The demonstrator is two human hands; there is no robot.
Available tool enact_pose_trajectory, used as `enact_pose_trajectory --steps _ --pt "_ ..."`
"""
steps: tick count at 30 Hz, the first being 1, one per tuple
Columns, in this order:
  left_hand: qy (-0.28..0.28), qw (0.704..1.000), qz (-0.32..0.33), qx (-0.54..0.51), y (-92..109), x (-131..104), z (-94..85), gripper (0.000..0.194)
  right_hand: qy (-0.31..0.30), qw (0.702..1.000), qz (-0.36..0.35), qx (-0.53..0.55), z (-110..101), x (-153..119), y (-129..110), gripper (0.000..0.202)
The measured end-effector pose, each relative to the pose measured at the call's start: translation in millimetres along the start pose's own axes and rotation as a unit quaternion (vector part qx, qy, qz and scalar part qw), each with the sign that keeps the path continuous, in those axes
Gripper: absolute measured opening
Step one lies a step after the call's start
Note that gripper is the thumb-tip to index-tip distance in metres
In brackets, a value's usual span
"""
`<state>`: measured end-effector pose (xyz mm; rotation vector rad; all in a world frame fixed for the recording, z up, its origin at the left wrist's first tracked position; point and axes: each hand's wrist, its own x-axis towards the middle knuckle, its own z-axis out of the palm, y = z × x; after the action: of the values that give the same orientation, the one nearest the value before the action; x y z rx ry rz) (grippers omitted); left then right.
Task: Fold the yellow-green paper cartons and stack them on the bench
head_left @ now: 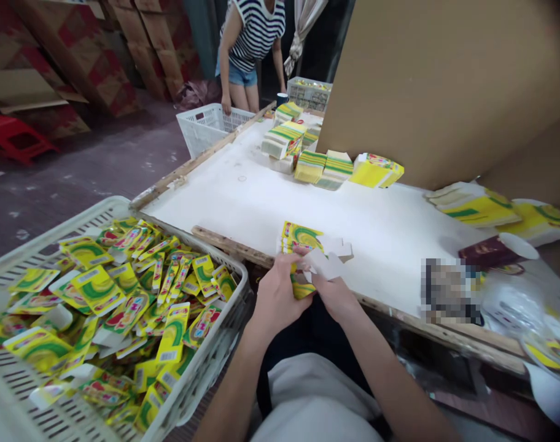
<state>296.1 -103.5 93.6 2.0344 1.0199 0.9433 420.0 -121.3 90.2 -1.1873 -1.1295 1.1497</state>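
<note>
My left hand [282, 285] is closed around a small yellow and green carton [302, 287] at the table's front edge. On the same carton's white end flap [325, 264], the fingers of my right hand [336, 294] are pressed together. Just beyond both hands, a flat yellow carton [301, 235] with white flaps lies on the white table [261, 212]. To the left stands a white plastic basket [243, 276] heaped with small yellow cartons [98, 288].
Stacks of flat cartons [310, 167] line the table's far side by a large cardboard box [436, 92]. A maroon cup [492, 250] lies at right near a plastic-wrapped item [514, 307]. A person in a striped top [255, 27] holds another basket [206, 126]. A red stool [17, 135] stands left.
</note>
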Motion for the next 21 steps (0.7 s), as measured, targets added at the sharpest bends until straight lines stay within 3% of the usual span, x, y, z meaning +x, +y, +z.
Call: enact_pose_trajectory --steps 4,7,11,15,17,19,21 --pt "-0.038 0.998 -0.037 -0.034 -2 0 -1.9 0.043 -0.044 0.993 -0.052 -0.100 1 -7 -11 0.059" --pt "-0.023 0.996 -0.037 -0.074 -3 -1 1.2 0.047 -0.073 0.975 -0.091 -0.191 1 -14 -17 0.064" --pt "0.050 0.998 0.000 -0.039 -4 -1 7.5 0.067 0.006 0.975 -0.098 -0.197 -5 -11 -15 0.046" --pt "0.050 0.997 -0.018 0.051 -5 2 5.4 0.058 0.111 0.975 -0.082 -0.175 -16 -6 -9 0.052" --pt "0.052 0.997 -0.034 0.053 -6 3 1.8 0.052 0.086 0.964 -0.117 -0.224 -19 -6 -8 0.057" --pt "0.067 0.996 -0.031 0.059 -7 4 -2.3 0.050 0.021 0.942 -0.166 -0.290 -22 -7 -9 0.061" --pt "0.074 0.995 -0.021 0.069 -9 4 -6.5 0.049 -0.018 0.916 -0.204 -0.346 -23 -7 -9 0.057"
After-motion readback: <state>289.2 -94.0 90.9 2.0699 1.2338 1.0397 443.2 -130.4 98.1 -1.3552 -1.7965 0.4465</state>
